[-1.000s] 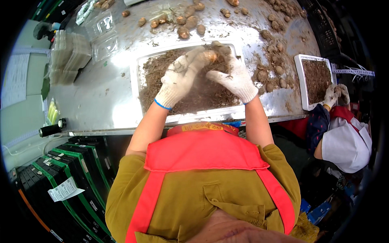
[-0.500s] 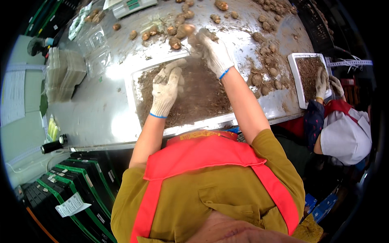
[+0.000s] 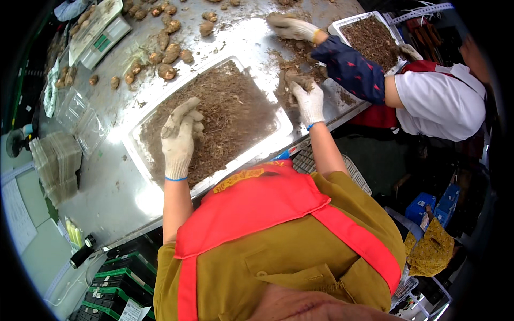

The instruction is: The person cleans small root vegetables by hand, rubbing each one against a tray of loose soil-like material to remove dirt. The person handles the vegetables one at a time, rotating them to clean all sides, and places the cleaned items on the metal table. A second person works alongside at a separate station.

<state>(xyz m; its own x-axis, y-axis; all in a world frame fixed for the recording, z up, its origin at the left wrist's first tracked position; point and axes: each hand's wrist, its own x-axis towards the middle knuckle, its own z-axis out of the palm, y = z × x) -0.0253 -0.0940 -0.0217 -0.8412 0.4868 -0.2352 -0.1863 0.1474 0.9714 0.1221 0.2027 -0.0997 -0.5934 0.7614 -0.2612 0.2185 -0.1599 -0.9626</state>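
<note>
A white tray [image 3: 137, 153] lies in front of me, filled with loose brown fibres and soil. Over its left part hovers my left hand [image 3: 179, 140] in a dirty white knitted glove, fingers loosely bent and apart, with nothing visible in them. Beyond the tray's right edge, my gloved right hand [image 3: 309, 102] reaches to soil-covered taro corms on the table. Its fingers are curled at the corms; what they hold blends with the brown dirt. Past the tray's far left edge lie several taro corms [image 3: 170, 53], some with pale orange cut ends.
At right, a co-worker's gloved hand [image 3: 292, 27] reaches across the table near my right hand, beside a smaller white tray [image 3: 393, 29] of brown fibres. A scale [image 3: 99, 40], clear plastic boxes [image 3: 83, 120] and stacked clear containers [image 3: 56, 163] stand at left. Black-green crates [image 3: 126, 278] sit below.
My view has turned to the right. My right hand has moved from the corms beyond the tray to those right of it. The co-worker's arm now stretches across the table.
</note>
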